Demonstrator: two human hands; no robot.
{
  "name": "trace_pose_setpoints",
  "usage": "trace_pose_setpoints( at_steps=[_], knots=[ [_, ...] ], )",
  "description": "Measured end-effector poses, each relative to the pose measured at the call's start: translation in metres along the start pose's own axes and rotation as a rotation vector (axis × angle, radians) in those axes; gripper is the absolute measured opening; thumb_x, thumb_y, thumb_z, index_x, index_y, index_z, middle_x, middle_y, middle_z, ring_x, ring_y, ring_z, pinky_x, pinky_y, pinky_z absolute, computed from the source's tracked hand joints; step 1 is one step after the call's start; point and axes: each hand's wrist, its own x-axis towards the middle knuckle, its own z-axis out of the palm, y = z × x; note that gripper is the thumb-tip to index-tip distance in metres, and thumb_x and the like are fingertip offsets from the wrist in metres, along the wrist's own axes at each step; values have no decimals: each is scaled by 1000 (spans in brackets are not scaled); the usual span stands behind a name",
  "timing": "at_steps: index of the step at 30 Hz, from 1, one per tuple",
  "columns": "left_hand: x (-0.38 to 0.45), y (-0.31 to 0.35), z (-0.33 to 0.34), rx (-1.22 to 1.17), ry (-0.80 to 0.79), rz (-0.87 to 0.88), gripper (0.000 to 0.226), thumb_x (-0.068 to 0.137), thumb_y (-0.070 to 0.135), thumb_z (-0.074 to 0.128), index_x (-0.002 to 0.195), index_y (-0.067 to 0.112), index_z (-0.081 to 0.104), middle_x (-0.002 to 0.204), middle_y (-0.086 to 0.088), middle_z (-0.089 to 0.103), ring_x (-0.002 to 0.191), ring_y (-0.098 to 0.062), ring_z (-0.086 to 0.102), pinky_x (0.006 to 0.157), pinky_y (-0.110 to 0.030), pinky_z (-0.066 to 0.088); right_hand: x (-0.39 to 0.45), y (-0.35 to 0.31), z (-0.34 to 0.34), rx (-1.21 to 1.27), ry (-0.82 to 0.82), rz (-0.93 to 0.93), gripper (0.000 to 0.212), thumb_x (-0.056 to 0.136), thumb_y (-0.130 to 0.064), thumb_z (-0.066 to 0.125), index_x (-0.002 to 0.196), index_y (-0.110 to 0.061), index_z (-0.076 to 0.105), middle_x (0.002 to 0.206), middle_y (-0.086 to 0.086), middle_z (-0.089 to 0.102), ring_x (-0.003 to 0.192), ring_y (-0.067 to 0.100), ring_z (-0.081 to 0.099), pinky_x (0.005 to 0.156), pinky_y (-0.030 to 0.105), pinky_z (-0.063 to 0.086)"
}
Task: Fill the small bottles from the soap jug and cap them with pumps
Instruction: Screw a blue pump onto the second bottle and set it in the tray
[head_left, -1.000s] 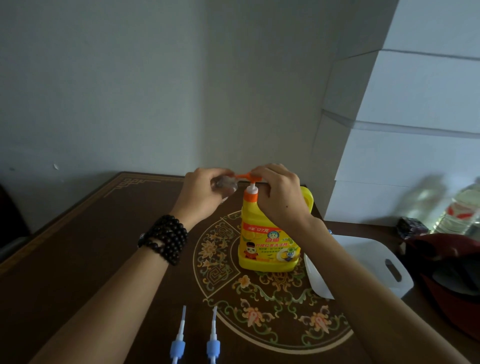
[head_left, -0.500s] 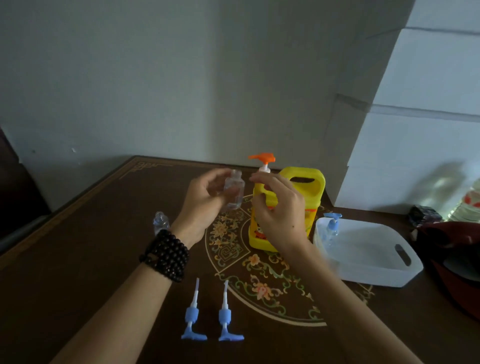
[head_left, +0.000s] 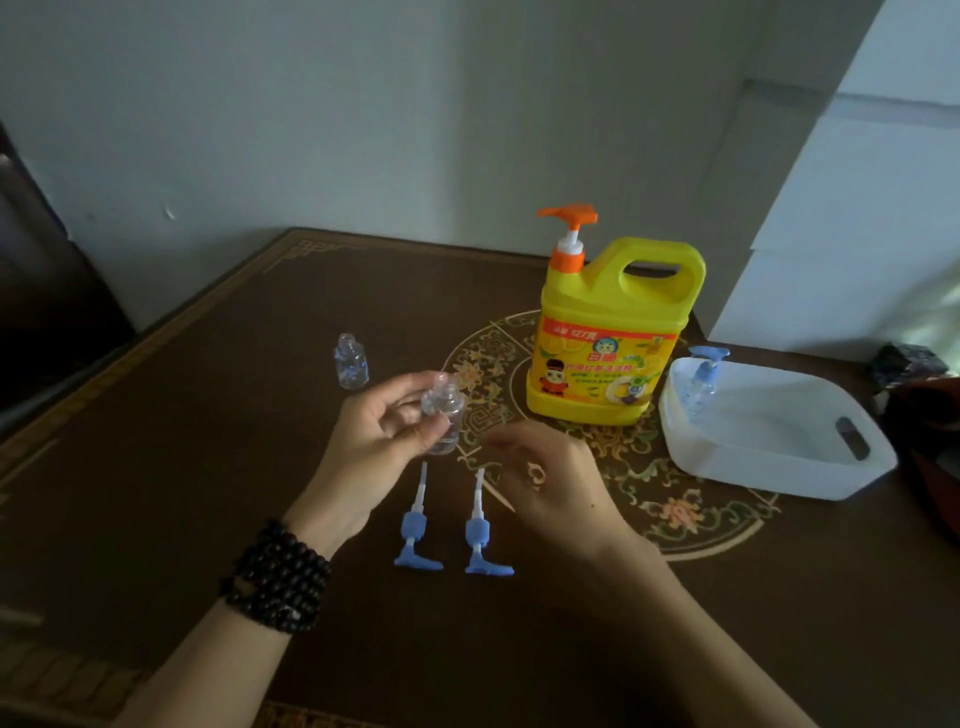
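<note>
Head view: the left hand (head_left: 376, 441) pinches a small clear bottle (head_left: 444, 415) between thumb and fingertips and holds it up off the table (head_left: 182, 467), neck up and leaning slightly away, its mouth uncapped. A little liquid seems to sit in its base, though the blur makes that hard to confirm. The right hand (head_left: 550, 478) hovers just right of the bottle with fingers loosely curled and nothing in them.

Two blue pumps (head_left: 448, 525) lie flat on the table just below and between the hands. Each has its long axis running near to far, with the white dip tube pointing away toward the bottle and the blue spout head at the near end. The right pump (head_left: 480, 530) lies almost under the right hand's fingers, so that hand is clearly the nearer one; the left pump (head_left: 415, 525) lies below the held bottle. Judging by this, the next move is a short reach down by the right hand. The tube already points toward the bottle's mouth, so it should need little turning.

A second empty small bottle (head_left: 352, 361) stands farther left. The yellow soap jug (head_left: 608, 332) stands far right of the hands. A finished pump bottle (head_left: 701, 382) sits in the white tub (head_left: 779, 467).
</note>
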Motion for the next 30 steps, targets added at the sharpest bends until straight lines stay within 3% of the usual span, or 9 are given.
trace_pose_setpoints(
  at_steps=[4,7,13,15,17,21,24,27,30],
  knots=[
    [-8,-8,-4,29,24,-10,41,89,-9,66,114,23,69,110,9,77,107,0,71,85,-18,58,-10,6,2,-270,-370,-157,45,81,1,51,105,-32,70,117,-20,63,117,9,47,94,44,36],
    [-10,-6,-4,51,33,-12,39,90,-9,65,116,20,67,95,27,76,95,17,67,77,-11,55,-10,2,0,-424,-441,-227,39,88,-8,57,110,-37,69,125,-23,58,125,10,37,97,45,26],
    [-7,-4,-2,48,31,2,39,90,-11,63,117,16,65,96,17,75,88,19,68,71,-7,53,-8,-1,0,-479,-472,-307,34,86,-18,68,115,-36,67,123,-22,60,126,13,38,98,42,18],
    [-7,-4,-3,43,20,6,39,90,-11,63,119,15,64,92,20,77,89,17,69,71,-9,54,-7,-1,-1,-488,-470,-310,35,85,-17,69,114,-36,67,121,-22,62,125,13,39,98,43,20],
    [-6,-5,-4,43,16,10,39,89,-10,65,119,16,65,94,25,77,94,12,70,73,-11,55,-5,0,-5,-498,-432,-301,34,83,-16,69,111,-36,68,116,-21,64,122,12,43,96,44,24],
    [-2,-6,-4,33,22,14,40,88,-7,68,120,17,69,104,10,79,102,-5,74,83,-20,59,4,6,-23,-486,-267,-225,32,81,-20,73,109,-34,67,108,-21,64,116,10,47,90,43,26],
    [0,-5,1,21,13,19,40,88,-7,68,117,20,69,101,11,80,98,-5,75,83,-21,60,11,8,-38,-310,-110,-87,27,83,-23,74,108,-28,67,101,-22,62,108,7,52,92,43,33],
    [2,-2,6,2,-25,28,39,88,-6,68,117,20,69,104,11,79,100,-5,74,76,-18,59,15,5,-50,170,60,129,19,86,-20,71,105,-20,66,98,-9,70,93,8,65,78,29,50],
    [3,-2,12,-13,-56,24,40,86,-6,70,117,20,69,106,9,79,103,-6,74,77,-17,58,20,-3,-53,655,202,272,18,85,-18,66,102,-11,65,99,4,73,93,11,67,76,18,50]
  ],
)
